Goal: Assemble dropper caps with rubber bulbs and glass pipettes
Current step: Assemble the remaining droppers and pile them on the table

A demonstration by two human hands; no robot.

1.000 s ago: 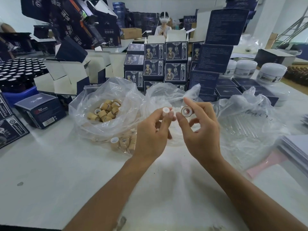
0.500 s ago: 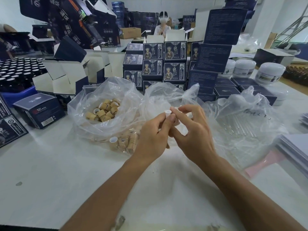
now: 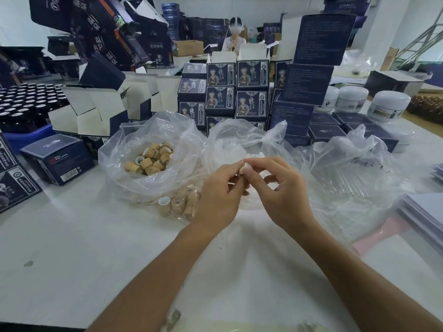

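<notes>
My left hand (image 3: pixel 219 196) and my right hand (image 3: pixel 279 191) meet over the table's middle, fingertips pinching one small white rubber bulb (image 3: pixel 248 167) between them. The dropper cap that goes with it is hidden by my fingers. To the left, an open clear bag (image 3: pixel 124 168) holds several tan, wood-look dropper caps (image 3: pixel 149 160). Behind my hands sits a bag of white rubber bulbs (image 3: pixel 239 144). On the right, a clear bag holds glass pipettes (image 3: pixel 347 180).
Dark blue cartons (image 3: pixel 237 92) are stacked behind the bags, with open cartons (image 3: pixel 96 116) at the left and dark bottles (image 3: pixel 21 104) in a blue tray. White jars (image 3: pixel 388 104) stand at the back right, paper sheets (image 3: pixel 426 212) at the right edge. A person sits far behind.
My hands came together: the right hand, which held a cap up apart from the left hand's bulb, has moved left and down until both sets of fingertips pinch the bulb.
</notes>
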